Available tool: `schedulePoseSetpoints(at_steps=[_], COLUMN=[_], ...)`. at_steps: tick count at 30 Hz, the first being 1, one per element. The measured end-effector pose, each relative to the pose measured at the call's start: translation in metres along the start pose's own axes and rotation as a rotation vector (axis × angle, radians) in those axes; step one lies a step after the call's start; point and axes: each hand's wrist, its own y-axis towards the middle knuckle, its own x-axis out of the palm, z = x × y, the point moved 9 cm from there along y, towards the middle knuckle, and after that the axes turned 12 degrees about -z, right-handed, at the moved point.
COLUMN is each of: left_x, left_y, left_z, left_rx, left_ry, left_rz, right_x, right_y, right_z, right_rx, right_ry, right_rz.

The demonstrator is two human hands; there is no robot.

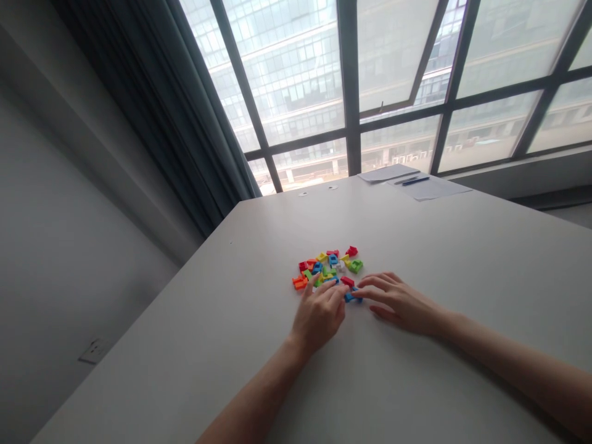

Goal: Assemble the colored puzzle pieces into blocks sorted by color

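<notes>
A small heap of coloured plastic bricks [329, 266], red, orange, blue, green and yellow, lies on the white table [231, 320]. My left hand [319, 313] rests at the heap's near edge, fingertips touching the closest pieces. My right hand [401, 302] lies flat beside it, fingers pointing left and touching a blue brick [351, 296]. A red brick [347, 281] sits just beyond those fingertips. Neither hand has lifted a piece off the table.
Sheets of paper [416, 179] with a pen [415, 180] lie at the table's far edge by the window [351, 86]. A dark curtain [185, 123] hangs at the left. A wall socket [95, 350] sits low on the left wall.
</notes>
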Motion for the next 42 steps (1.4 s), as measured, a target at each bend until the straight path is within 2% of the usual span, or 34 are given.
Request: schedulePoseSetpoints(at_steps=[7, 10, 13, 22, 31, 35, 39, 42], left_x=[-0.001, -0.001, -0.001, -0.002, -0.01, -0.015, -0.015, -0.014], left_y=[-0.001, -0.001, -0.001, -0.002, -0.003, -0.004, -0.004, -0.004], left_z=[-0.012, -0.013, -0.012, -0.001, 0.012, 0.016, 0.014, 0.003], left_rx=[-0.128, -0.141, -0.132, -0.024, 0.104, 0.131, 0.095, -0.004], left_ry=[0.031, 0.039, 0.028, 0.049, 0.055, 0.047, 0.034, 0.029], left_rz=[0.017, 0.015, 0.014, 0.029, 0.081, 0.126, 0.113, 0.102], right_x=[-0.002, 0.002, 0.006, 0.003, -0.01, -0.012, -0.013, -0.026], right_y=[-0.002, -0.001, 0.001, -0.002, -0.004, -0.004, -0.004, -0.012], right_z=[0.0, 0.0, 0.003, 0.006, -0.011, -0.016, -0.015, 0.007], right_rx=[-0.02, -0.024, -0.009, 0.023, -0.076, -0.12, -0.127, -0.013], right_ry=[0.012, 0.048, 0.094, 0.114, 0.049, 0.047, 0.025, -0.002], right_rz=[0.042, 0.013, -0.02, 0.085, 0.22, 0.215, 0.208, 0.323])
